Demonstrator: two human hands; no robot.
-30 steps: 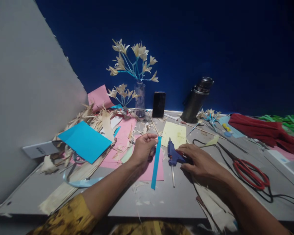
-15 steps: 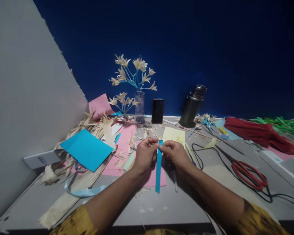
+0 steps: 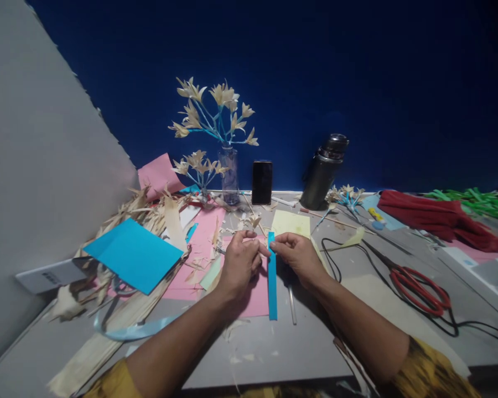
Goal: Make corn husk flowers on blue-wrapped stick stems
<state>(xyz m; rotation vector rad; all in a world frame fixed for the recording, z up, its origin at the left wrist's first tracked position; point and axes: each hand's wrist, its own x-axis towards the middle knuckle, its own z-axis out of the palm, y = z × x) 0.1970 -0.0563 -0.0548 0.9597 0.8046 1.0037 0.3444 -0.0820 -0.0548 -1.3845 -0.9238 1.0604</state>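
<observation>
While hands [image 3: 296,255] touch a blue strip [image 3: 273,284], pink paper [image 3: 255,296] lies beneath.

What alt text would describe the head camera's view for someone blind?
A bare right hand pinches a blue strip near one end, the left hand close beside it, over a cluttered table. Behind are pale flowers in a clear vase, a phone and a flask.

My strip of blue paper [image 3: 273,287] is long, narrow and flat, with straight sides. I have it pinched near its far end in my right hand [image 3: 301,255], my left hand [image 3: 241,261] just beside it, and its loose length runs straight down toward me
</observation>
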